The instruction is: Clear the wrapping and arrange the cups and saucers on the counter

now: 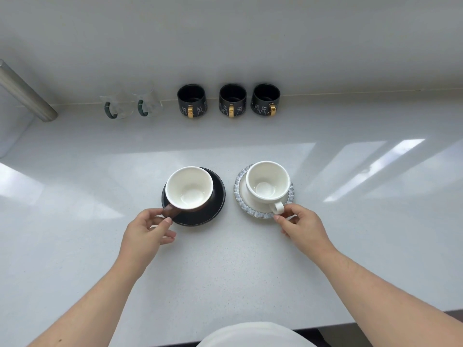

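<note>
A brown cup with a white inside (188, 187) stands on a black saucer (208, 214) at the counter's middle. My left hand (147, 229) pinches its brown handle between thumb and fingers. To the right, a white cup (267, 181) sits on a white saucer with a grey-blue rim (253, 212). My right hand (302, 227) touches that cup's handle and the saucer's near edge with thumb and forefinger. No wrapping is visible.
Along the back wall stand two clear glass mugs with green handles (117, 106) (147, 103) and three black mugs with gold handles (191, 101) (232, 100) (266, 99). A metal bar (27, 96) slants at the far left. The counter's front edge (375, 324) lies near my body.
</note>
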